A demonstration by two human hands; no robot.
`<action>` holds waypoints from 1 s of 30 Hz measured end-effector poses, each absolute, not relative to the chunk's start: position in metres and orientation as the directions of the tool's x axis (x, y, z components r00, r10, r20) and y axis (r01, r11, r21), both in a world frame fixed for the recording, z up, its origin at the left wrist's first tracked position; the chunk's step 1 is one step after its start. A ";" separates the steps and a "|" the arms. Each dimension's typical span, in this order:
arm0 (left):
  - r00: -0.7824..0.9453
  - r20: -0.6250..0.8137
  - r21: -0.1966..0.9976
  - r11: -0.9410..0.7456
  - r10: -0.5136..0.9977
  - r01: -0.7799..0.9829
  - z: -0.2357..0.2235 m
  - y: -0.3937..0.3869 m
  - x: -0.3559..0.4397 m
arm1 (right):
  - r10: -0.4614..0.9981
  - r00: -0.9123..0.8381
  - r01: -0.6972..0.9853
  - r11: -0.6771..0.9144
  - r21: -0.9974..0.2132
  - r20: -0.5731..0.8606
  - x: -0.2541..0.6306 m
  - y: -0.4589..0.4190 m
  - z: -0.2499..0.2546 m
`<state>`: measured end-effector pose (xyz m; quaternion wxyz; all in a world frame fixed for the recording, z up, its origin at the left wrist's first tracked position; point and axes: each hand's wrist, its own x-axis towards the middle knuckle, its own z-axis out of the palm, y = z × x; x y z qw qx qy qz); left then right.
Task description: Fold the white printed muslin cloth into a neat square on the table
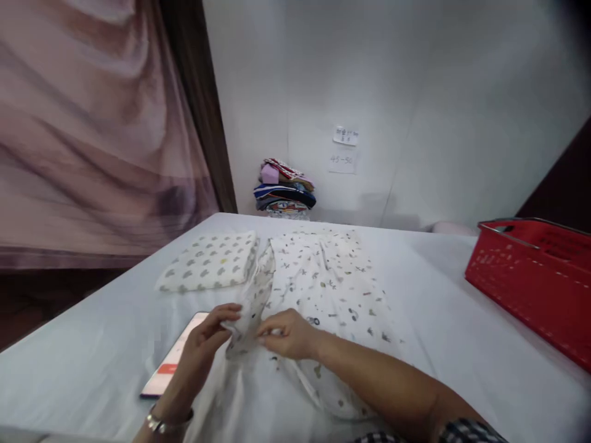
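Note:
A thin white cloth (305, 277) with small grey and brown prints is spread over the table in front of me. Its left side is turned up in a narrow fold. My left hand (213, 329) pinches the near corner of that fold between thumb and fingers. Just right of it, my right hand (287, 335) has thumb and fingertips closed on the same cloth near the fold. Part of the cloth's near edge is hidden under my right forearm. A folded white cloth (212, 261) with grey motifs lies to the left, apart from both hands.
A smartphone (175, 363) with a lit screen lies beside my left wrist. On the right stands a red plastic basket (530, 289). A stack of folded clothes (285, 187) sits beyond the far edge of the white table (106, 344). A pink curtain (92, 123) hangs at left.

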<state>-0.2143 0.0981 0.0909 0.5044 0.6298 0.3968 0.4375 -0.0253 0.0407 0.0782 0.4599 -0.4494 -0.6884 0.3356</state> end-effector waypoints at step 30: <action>0.197 -0.260 0.812 0.324 0.945 -0.485 0.073 0.039 -0.136 | 0.882 0.192 -0.059 0.449 -0.892 0.431 -0.039 0.066 0.071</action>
